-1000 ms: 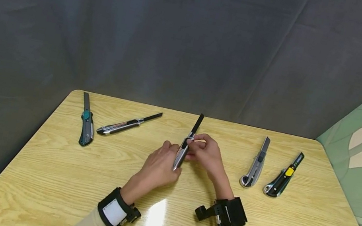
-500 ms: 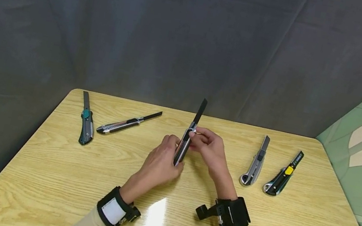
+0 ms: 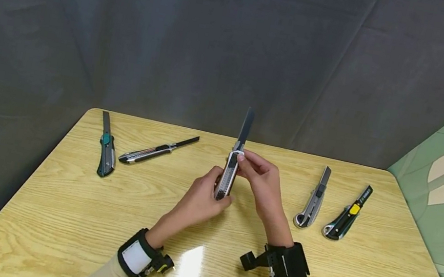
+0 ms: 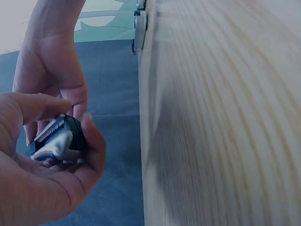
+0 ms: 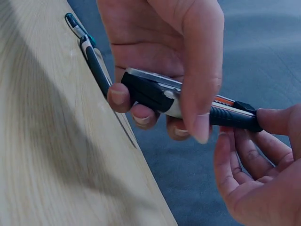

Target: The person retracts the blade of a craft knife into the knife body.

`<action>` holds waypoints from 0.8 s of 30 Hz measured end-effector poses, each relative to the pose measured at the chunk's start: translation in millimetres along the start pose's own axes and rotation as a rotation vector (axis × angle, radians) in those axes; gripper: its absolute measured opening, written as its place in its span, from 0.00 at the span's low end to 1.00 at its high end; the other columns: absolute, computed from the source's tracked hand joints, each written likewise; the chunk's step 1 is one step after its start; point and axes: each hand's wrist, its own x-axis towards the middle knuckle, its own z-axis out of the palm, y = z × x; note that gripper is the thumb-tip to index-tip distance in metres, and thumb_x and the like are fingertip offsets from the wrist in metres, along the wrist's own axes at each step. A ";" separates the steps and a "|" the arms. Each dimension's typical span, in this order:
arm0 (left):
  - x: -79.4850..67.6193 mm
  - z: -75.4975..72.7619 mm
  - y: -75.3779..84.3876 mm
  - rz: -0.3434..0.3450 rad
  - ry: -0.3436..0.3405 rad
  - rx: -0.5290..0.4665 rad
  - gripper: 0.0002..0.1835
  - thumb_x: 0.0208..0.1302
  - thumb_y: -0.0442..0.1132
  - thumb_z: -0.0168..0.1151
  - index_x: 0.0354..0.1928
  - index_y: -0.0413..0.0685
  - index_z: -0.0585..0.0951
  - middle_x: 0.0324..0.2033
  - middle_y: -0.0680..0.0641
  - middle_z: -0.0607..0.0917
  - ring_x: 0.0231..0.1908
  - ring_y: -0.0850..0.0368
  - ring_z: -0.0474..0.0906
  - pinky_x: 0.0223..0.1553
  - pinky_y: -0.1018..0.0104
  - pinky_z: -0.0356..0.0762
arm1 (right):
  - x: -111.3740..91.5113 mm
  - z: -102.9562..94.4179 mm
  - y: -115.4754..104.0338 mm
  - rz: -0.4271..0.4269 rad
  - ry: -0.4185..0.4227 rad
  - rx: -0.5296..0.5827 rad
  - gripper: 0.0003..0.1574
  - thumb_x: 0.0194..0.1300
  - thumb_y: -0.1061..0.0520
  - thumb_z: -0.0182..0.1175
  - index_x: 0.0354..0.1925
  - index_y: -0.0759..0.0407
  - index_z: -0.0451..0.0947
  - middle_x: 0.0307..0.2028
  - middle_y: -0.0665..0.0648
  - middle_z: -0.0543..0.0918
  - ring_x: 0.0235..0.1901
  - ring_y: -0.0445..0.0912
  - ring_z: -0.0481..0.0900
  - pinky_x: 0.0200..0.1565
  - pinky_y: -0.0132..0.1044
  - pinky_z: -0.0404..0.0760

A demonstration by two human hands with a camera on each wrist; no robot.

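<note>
Holding the cutter (image 3: pixel 228 173) steady likely takes 2 curled hands: left hand (image 3: pixel 199 200) gripping its tail (image 3: pixel 221 193), right hand (image 3: pixel 264 185) pinching below its blade (image 3: pixel 246 125), best kept clear.

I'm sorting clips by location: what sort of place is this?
Probably an indoor recording setup: a wood-grain table, dark cloth behind it and a camera strapped to the right wrist.
</note>
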 end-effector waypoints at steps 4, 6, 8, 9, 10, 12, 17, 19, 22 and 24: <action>0.4 -2.3 3.0 0.003 -0.011 -0.074 0.17 0.52 0.43 0.67 0.40 0.50 0.71 0.24 0.50 0.72 0.22 0.59 0.66 0.20 0.67 0.64 | -1.1 1.0 -4.0 0.001 -0.028 0.043 0.19 0.65 0.53 0.58 0.50 0.61 0.77 0.43 0.62 0.82 0.43 0.55 0.78 0.48 0.48 0.77; 0.1 -3.5 4.5 -0.004 -0.028 -0.146 0.15 0.53 0.43 0.67 0.39 0.50 0.71 0.24 0.49 0.72 0.21 0.58 0.68 0.19 0.67 0.66 | -2.1 1.4 -6.2 0.006 -0.049 0.075 0.19 0.65 0.53 0.57 0.51 0.61 0.76 0.43 0.63 0.81 0.44 0.56 0.77 0.50 0.49 0.76; -0.6 -4.0 5.5 -0.015 -0.067 -0.251 0.14 0.54 0.42 0.66 0.38 0.49 0.72 0.23 0.47 0.73 0.18 0.54 0.72 0.18 0.64 0.71 | -3.0 2.0 -8.3 0.010 -0.070 0.106 0.19 0.65 0.53 0.57 0.52 0.60 0.76 0.43 0.63 0.81 0.45 0.56 0.76 0.51 0.50 0.74; -0.9 -4.0 5.6 -0.019 -0.091 -0.314 0.13 0.56 0.41 0.65 0.38 0.48 0.72 0.22 0.46 0.74 0.17 0.52 0.73 0.17 0.59 0.73 | -3.5 2.6 -9.2 0.012 -0.079 0.125 0.19 0.66 0.54 0.57 0.52 0.61 0.76 0.44 0.64 0.81 0.46 0.57 0.75 0.52 0.50 0.73; -1.3 -4.2 5.9 -0.022 -0.114 -0.378 0.11 0.57 0.40 0.64 0.38 0.48 0.72 0.22 0.45 0.75 0.16 0.49 0.73 0.16 0.55 0.74 | -3.8 3.4 -10.2 0.016 -0.089 0.142 0.19 0.66 0.54 0.57 0.52 0.61 0.76 0.44 0.64 0.81 0.47 0.57 0.75 0.52 0.50 0.73; -2.9 -8.0 12.7 -0.034 -0.165 -0.502 0.10 0.59 0.37 0.62 0.39 0.42 0.73 0.21 0.41 0.75 0.13 0.43 0.72 0.13 0.52 0.74 | -4.5 5.1 -12.2 0.024 -0.106 0.177 0.19 0.66 0.55 0.57 0.53 0.62 0.75 0.44 0.64 0.81 0.48 0.58 0.74 0.53 0.50 0.72; -2.4 -10.8 20.6 -0.052 -0.226 -0.690 0.13 0.64 0.40 0.58 0.38 0.35 0.73 0.21 0.34 0.72 0.11 0.44 0.65 0.08 0.60 0.67 | -7.3 8.0 -18.1 0.036 -0.139 0.217 0.21 0.67 0.55 0.55 0.54 0.66 0.72 0.45 0.65 0.80 0.49 0.59 0.73 0.56 0.50 0.69; -0.3 -7.3 16.2 -0.067 -0.251 -0.793 0.19 0.68 0.48 0.52 0.38 0.35 0.73 0.23 0.35 0.71 0.11 0.47 0.64 0.07 0.62 0.65 | -8.5 9.5 -20.4 0.034 -0.151 0.223 0.21 0.67 0.55 0.55 0.54 0.67 0.72 0.45 0.66 0.80 0.49 0.58 0.73 0.57 0.50 0.68; 2.0 -5.3 14.1 -0.099 -0.296 -0.991 0.33 0.71 0.61 0.37 0.37 0.32 0.71 0.23 0.40 0.71 0.12 0.51 0.64 0.06 0.65 0.62 | -9.8 12.6 -23.4 0.027 -0.151 0.219 0.21 0.68 0.56 0.54 0.54 0.66 0.72 0.46 0.65 0.80 0.50 0.58 0.73 0.56 0.47 0.70; 2.6 -5.5 14.1 -0.122 -0.319 -1.091 0.39 0.69 0.67 0.29 0.36 0.33 0.70 0.22 0.42 0.72 0.12 0.52 0.64 0.05 0.67 0.60 | -10.3 14.8 -24.8 0.022 -0.143 0.213 0.20 0.68 0.56 0.54 0.54 0.66 0.72 0.47 0.64 0.79 0.49 0.57 0.73 0.54 0.46 0.72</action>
